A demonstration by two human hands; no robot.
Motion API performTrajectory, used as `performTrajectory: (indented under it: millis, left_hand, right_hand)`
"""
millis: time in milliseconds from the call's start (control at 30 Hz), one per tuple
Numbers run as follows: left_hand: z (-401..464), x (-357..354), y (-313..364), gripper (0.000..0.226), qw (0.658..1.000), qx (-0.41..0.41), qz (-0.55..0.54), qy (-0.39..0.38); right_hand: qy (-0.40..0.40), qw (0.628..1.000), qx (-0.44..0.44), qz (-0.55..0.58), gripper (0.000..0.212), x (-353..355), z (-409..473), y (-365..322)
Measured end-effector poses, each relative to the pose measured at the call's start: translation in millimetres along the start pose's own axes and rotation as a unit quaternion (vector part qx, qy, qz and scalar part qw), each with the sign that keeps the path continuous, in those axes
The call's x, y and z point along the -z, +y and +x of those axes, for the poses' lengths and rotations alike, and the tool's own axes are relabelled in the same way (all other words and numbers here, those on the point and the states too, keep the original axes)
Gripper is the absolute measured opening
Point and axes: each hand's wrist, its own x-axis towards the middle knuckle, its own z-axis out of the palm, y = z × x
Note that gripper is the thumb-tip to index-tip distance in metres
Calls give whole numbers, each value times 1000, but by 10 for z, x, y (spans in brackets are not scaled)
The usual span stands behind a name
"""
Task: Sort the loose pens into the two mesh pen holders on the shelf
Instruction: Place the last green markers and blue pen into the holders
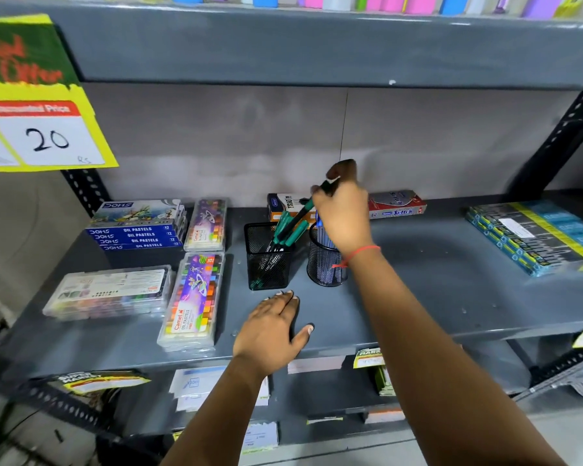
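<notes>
While the right hand (342, 213) hangs over the two holders, its grip is clenched on a green pen (303, 211), held slantwise with the lower end pointing down into the square mesh holder (266, 264). That holder already carries several green-capped pens (286, 230). The round mesh holder (325, 264), just beside it on the right, holds a bunch of blue pens (322, 227), partly hidden behind the wrist.

Left hand (273, 327): flat on the shelf (435, 280), palm down, fingers spread, released, grasping nothing. It rests just in front of the square holder without touching it.

Progress, as a judgement: near the end. The sort reads as by colour, green to the square holder, blue to the round one. No loose pens are visible on the open shelf surface around the holders; any behind the right forearm cannot be seen. The pen in hand looks like the last, or one of the last.

Left to do: lower this pen fully into the square holder and let go. Boxed pen packs (398, 205) at the back and oil pastel boxes (138, 230) at the left appear to be separate stock, not part of the sort.
</notes>
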Motion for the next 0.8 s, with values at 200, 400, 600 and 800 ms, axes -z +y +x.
performTrajectory:
  millis: [200, 400, 600, 800]
  left_hand:
    - [2, -24, 2, 62, 1000, -2, -10, 7]
    - [4, -20, 6, 63, 1000, -4, -14, 13]
    - [3, -23, 8, 63, 1000, -4, -15, 18]
    - [-20, 2, 6, 57, 996, 9, -76, 39]
  right_hand:
    - [-75, 987, 39, -136, 21, -212, -34, -29]
    - [-130, 950, 77, -272, 30, -370, -147, 91]
    - [-105, 956, 69, -263, 33, -334, -154, 117]
    - [13, 997, -56, -58, 30, -159, -236, 345]
